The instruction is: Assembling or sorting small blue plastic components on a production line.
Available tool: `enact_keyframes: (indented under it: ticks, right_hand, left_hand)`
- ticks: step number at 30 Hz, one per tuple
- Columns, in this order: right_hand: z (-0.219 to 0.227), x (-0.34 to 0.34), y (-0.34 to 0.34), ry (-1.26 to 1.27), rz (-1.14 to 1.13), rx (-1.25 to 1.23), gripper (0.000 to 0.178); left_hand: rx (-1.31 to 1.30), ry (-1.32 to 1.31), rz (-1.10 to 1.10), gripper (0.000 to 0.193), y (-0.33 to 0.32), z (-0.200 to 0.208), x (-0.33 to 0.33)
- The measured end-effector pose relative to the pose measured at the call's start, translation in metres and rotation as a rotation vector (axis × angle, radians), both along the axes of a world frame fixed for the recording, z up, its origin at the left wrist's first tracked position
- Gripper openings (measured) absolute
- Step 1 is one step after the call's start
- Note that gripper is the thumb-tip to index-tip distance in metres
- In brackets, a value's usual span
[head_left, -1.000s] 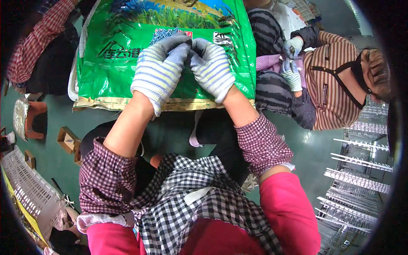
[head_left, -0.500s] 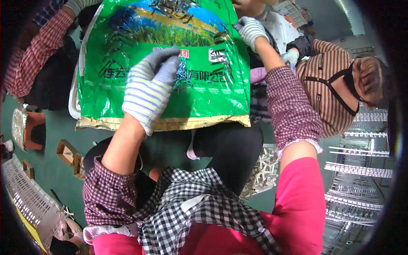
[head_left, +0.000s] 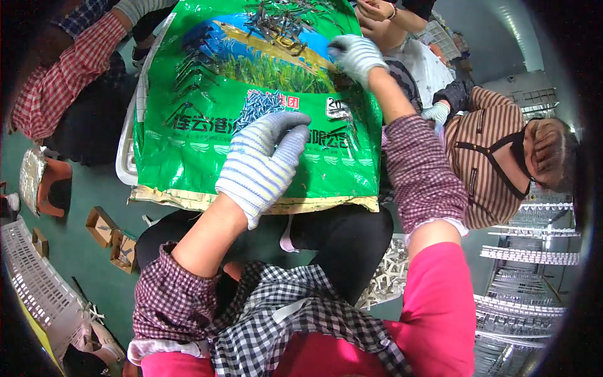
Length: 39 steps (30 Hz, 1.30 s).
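The green sack [head_left: 339, 179] lies flat in front of the person, printed side up. To the right of the sack sits a co-worker [head_left: 496, 144] in a striped top; along its left edge shows the rim of a white tray [head_left: 127, 157]. The gloved left hand [head_left: 260, 160] is over the sack's lower middle, its grip curled, thumb and forefinger tips close; I cannot tell whether they meet or pinch anything. The right hand [head_left: 361, 56], blurred, is at the sack's upper right edge; its grip is unreadable too. A tangle of dark strips [head_left: 282, 28] lies at the sack's top. Smallest are the bluish screws [head_left: 260, 103], heaped at the sack's middle, just beyond the left hand. For good handling, the left hand had best keep low beside the heap, and the fingertips take one piece at a time, without pulling the sack.
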State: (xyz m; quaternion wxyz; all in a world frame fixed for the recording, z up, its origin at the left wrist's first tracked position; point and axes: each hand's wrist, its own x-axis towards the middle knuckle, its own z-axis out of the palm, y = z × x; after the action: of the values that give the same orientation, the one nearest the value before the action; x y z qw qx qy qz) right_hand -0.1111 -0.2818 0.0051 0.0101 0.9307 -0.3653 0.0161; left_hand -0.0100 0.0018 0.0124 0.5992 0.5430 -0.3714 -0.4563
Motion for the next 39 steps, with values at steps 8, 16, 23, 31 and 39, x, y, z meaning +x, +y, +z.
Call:
enact_keyframes:
  ticks: [8,16,23,31,39]
  right_hand:
    - [-0.03,0.066,0.05,0.222,-0.025,-0.095,0.026]
    - [-0.009,0.039,0.071,0.037,0.038,0.031,0.031]
    - [-0.002,0.035,0.061,-0.256,-0.066,0.216,0.025]
    - [-0.005,0.041,0.054,-0.33,-0.093,0.222,0.022]
    - [-0.013,0.043,0.041,-0.296,-0.072,0.194,0.024]
  left_hand:
    - [-0.093,-0.191,0.022,0.022,-0.007,-0.014,0.007]
    - [-0.089,-0.073,0.062,0.021,-0.003,-0.012,0.025]
    - [-0.134,-0.095,0.087,0.022,-0.001,-0.008,0.03]
    - [-0.107,-0.134,0.109,0.022,0.008,-0.007,0.039]
    - [-0.134,-0.192,0.136,0.023,0.016,-0.004,0.047]
